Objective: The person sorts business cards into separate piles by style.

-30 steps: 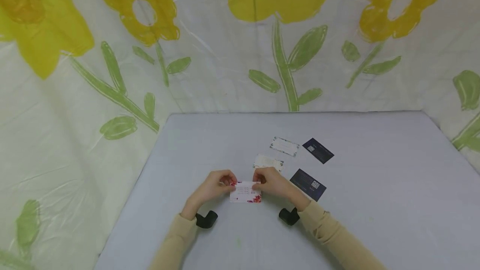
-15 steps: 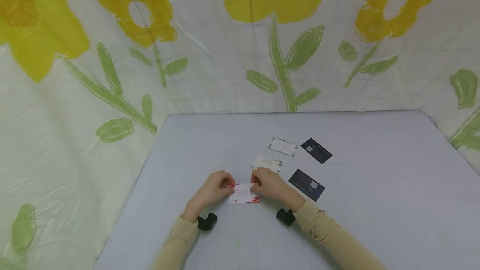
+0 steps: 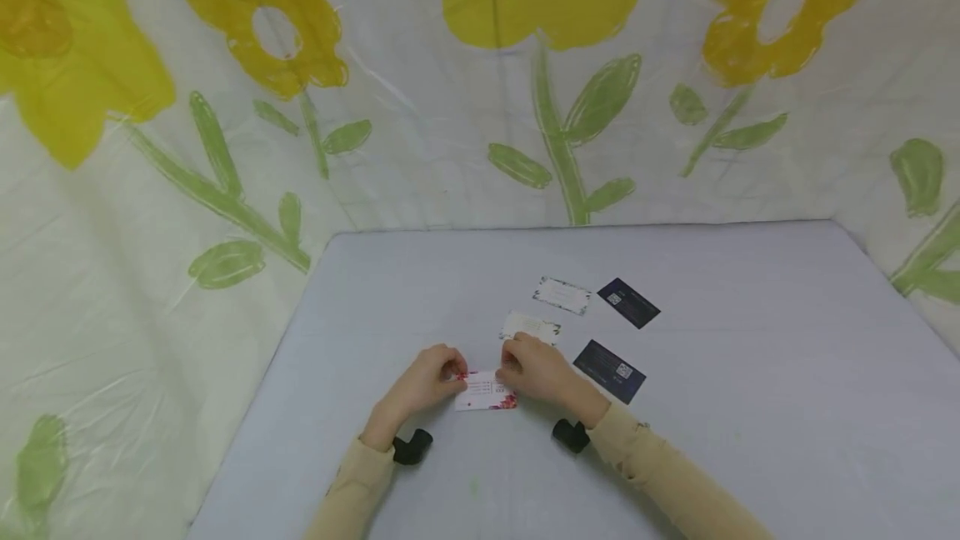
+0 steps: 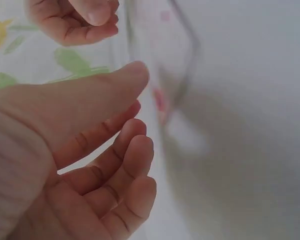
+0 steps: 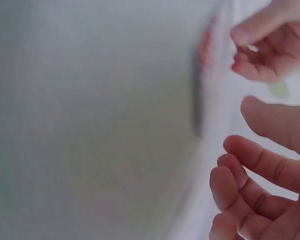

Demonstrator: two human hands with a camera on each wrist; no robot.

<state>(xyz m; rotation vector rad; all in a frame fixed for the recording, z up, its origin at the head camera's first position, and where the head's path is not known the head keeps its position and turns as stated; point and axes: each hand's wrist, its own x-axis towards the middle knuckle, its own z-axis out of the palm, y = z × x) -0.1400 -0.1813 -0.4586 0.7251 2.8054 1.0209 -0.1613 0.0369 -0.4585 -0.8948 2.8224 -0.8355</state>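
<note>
A white card with red flowers and small print (image 3: 480, 391) lies on the table between the two hands in the head view. My left hand (image 3: 431, 377) is at its upper left corner, and my right hand (image 3: 536, 369) overlaps its upper right corner. In the left wrist view a gap shows between thumb and fingers, with the blurred card (image 4: 162, 100) just past the thumb tip. The right wrist view likewise has thumb and fingers parted, the card (image 5: 206, 55) standing off from them as a blur.
Behind the right hand lie two white cards with leafy borders, one partly covered (image 3: 529, 325) and one farther back (image 3: 562, 296). Two dark cards with square codes, a near one (image 3: 610, 371) and a far one (image 3: 629, 302), lie to the right. Black wrist mounts sit under both wrists.
The right thumb, earlier laid over the card's print, has drawn back toward its upper edge. The card stays nearly in place. The whole head view has shifted slightly.
</note>
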